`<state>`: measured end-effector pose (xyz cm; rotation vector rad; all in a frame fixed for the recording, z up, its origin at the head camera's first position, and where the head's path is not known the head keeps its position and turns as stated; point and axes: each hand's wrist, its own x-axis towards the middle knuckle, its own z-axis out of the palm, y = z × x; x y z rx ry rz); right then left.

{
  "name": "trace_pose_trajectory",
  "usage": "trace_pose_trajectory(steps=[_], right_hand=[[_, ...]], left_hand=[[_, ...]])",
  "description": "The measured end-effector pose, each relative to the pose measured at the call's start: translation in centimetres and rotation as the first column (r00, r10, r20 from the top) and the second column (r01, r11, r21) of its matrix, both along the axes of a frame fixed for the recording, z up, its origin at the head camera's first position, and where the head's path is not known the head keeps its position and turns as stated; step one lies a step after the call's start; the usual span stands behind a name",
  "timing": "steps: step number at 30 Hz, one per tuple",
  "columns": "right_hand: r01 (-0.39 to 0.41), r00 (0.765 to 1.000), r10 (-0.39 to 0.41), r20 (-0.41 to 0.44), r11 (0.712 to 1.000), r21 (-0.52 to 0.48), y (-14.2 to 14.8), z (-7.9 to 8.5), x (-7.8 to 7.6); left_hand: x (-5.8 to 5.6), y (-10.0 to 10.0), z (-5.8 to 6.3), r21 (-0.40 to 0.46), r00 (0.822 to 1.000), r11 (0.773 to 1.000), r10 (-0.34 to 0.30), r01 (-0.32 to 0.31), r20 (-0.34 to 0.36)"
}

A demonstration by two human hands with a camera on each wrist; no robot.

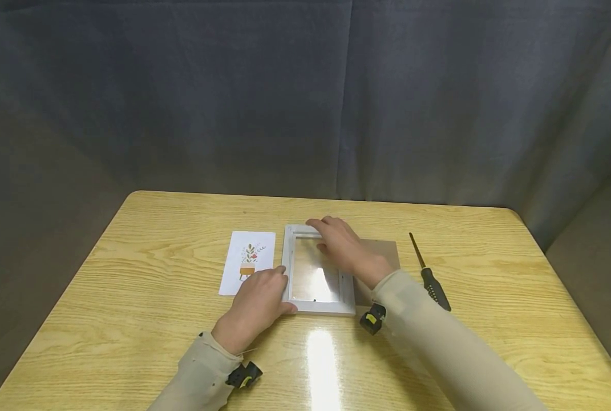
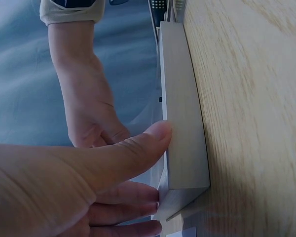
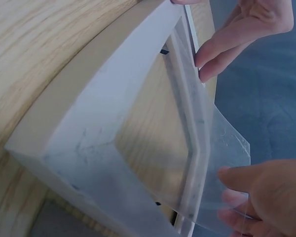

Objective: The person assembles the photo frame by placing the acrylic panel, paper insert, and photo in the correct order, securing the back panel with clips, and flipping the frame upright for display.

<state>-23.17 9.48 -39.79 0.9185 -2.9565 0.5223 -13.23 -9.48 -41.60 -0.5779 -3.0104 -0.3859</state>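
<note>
In the head view, a white frame [image 1: 319, 307] lies on the tabletop [image 1: 156, 268], just below the centre of the picture. The left hand [image 1: 259, 299] grips its lower left corner; the right hand [image 1: 341, 245] reaches over its upper right part. Just left of the frame is a white card [image 1: 237, 257] with a potted plant printed on it. A brown board [image 1: 387, 260] shows at the frame's right side, partly covered by the right forearm, and a screwdriver [image 1: 433, 282] lies farther right, its tip pointing up the picture.

In the left wrist view, the left thumb presses the frame's outer side at the centre, with the other fingers against the corner at the bottom. The right hand appears at upper left.

In the right wrist view, the right fingers, at lower right, pinch a clear sheet [image 3: 227, 140] tilted above the frame's opening. The left fingers touch the frame's edge at the top.
</note>
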Motion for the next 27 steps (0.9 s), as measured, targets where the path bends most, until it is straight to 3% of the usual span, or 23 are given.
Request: trace_pose_trajectory(steps=[9,27], right_hand=[[0.038,0.999,-0.038,0.034,0.999,0.008,0.1,-0.6,-0.1],[0.045,0.999,-0.045,0.007,0.999,0.025,0.0,-1.2,-0.1]], left_hand=[[0.0,0.0,0.0,0.007,1.000,1.000,-0.002,0.002,-0.004],[0.1,-0.1,0.0,0.012,1.000,1.000,-0.010,0.010,-0.016]])
